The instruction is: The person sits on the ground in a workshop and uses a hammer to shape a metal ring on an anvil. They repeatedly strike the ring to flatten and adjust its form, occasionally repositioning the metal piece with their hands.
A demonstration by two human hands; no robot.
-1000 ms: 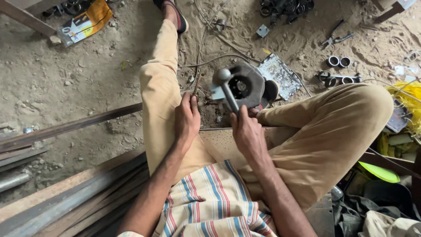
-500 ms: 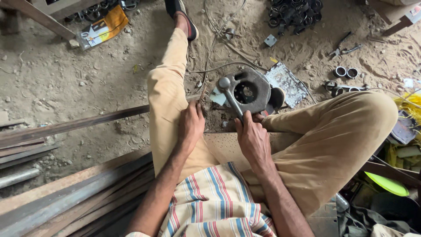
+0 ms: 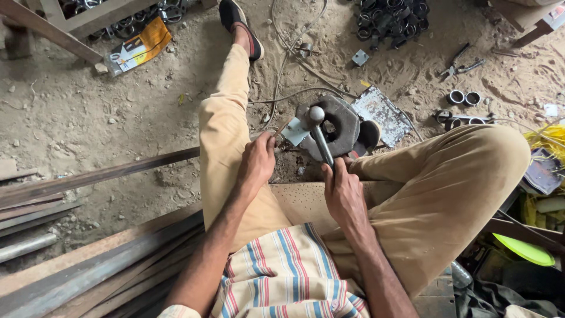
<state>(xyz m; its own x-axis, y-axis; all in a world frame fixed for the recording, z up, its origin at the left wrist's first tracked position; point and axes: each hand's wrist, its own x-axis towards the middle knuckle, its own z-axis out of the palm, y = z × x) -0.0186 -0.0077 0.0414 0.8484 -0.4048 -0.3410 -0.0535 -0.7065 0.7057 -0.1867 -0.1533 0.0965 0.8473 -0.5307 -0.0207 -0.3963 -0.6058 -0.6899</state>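
Head camera looks straight down on someone sitting on a dirt floor. Fingers of the right hand [image 3: 343,189] are wrapped tight round the lower end of a metal lever [image 3: 321,136] with a ball knob on top. That lever rises from a heavy round iron tool [image 3: 336,125] standing on the ground between the legs. The left hand [image 3: 257,161] rests against the inner thigh of the outstretched leg, fingers curled and pinching a thin metal strip [image 3: 283,127] that runs towards the tool; how firmly it grips I cannot tell. Just behind the tool lies a flat steel plate [image 3: 381,112]. Farther out, short pipe rings [image 3: 462,98] and pliers [image 3: 460,67] lie on the sand, long steel bars [image 3: 88,176] stretch away on the left, and a yellow packet [image 3: 140,47] sits near the shoe [image 3: 240,17].
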